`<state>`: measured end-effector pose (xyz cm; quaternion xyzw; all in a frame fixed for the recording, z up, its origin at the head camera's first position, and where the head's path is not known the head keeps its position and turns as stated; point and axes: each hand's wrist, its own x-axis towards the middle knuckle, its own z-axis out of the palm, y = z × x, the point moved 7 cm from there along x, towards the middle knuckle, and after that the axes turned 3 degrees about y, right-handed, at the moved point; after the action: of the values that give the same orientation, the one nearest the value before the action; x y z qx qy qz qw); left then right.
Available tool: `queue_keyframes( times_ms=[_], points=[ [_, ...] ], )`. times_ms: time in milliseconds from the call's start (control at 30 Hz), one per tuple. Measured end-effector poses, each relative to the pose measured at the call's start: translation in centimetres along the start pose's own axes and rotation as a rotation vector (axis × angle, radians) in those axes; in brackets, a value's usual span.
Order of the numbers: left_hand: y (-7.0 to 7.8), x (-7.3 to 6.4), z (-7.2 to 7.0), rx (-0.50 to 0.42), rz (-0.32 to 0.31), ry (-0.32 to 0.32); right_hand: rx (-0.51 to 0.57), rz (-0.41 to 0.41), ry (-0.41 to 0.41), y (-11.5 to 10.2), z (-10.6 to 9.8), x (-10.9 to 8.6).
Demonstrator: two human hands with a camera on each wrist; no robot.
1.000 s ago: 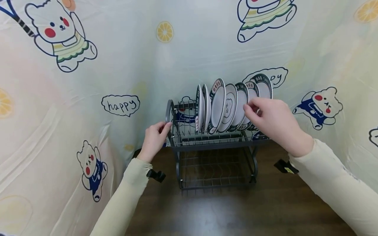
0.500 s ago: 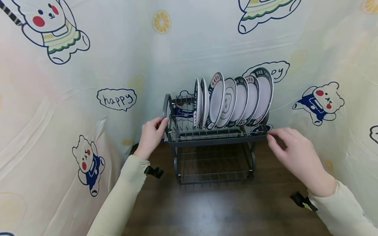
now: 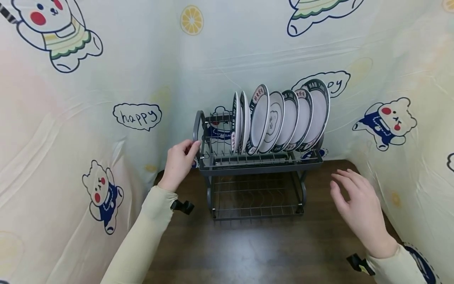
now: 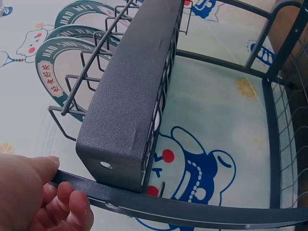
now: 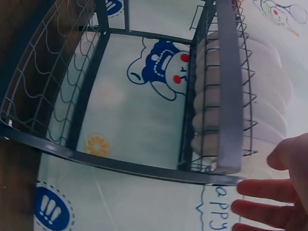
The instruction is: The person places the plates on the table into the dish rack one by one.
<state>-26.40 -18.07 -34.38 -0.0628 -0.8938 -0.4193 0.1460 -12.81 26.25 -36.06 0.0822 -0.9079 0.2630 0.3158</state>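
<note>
A dark grey two-tier dish rack [image 3: 260,169] stands against the patterned cloth. On its upper tier several white plates [image 3: 258,120] with dark green lettered rims stand on edge, leaning, mostly from the middle to the right. My left hand [image 3: 179,163] holds the rack's left side frame. The left wrist view has its thumb over the bar [image 4: 79,185] and its fingers curled below. Off the rack's right front corner is my right hand [image 3: 360,211], fingers spread and holding nothing. In the right wrist view its fingers [image 5: 264,190] appear close to the end of the side frame.
The rack's lower tier [image 3: 257,199] is bare wire. Beneath lies a dark brown wooden surface [image 3: 255,252]. Pale cloth [image 3: 227,51] printed with bears and orange slices hangs behind and along both sides.
My right hand has moved from in front of the right-hand plates down and right, past the rack's corner, and its fingers have spread. My left hand stays on the frame.
</note>
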Motion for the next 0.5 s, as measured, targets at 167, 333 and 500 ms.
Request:
queue_keyframes(
  times_ms=[167, 333, 500],
  points=[
    [-0.1, -0.4, -0.1, 0.008, 0.003, 0.01, 0.003, -0.043, 0.046, 0.5, 0.6, -0.8],
    [0.0, -0.9, 0.0, 0.068, 0.026, 0.022, -0.027, -0.087, 0.075, 1.0, 1.1, -1.4],
    [0.6, -1.5, -0.1, 0.145, 0.073, 0.009, -0.055, -0.058, 0.057, 2.0, 1.6, -2.1]
  ],
)
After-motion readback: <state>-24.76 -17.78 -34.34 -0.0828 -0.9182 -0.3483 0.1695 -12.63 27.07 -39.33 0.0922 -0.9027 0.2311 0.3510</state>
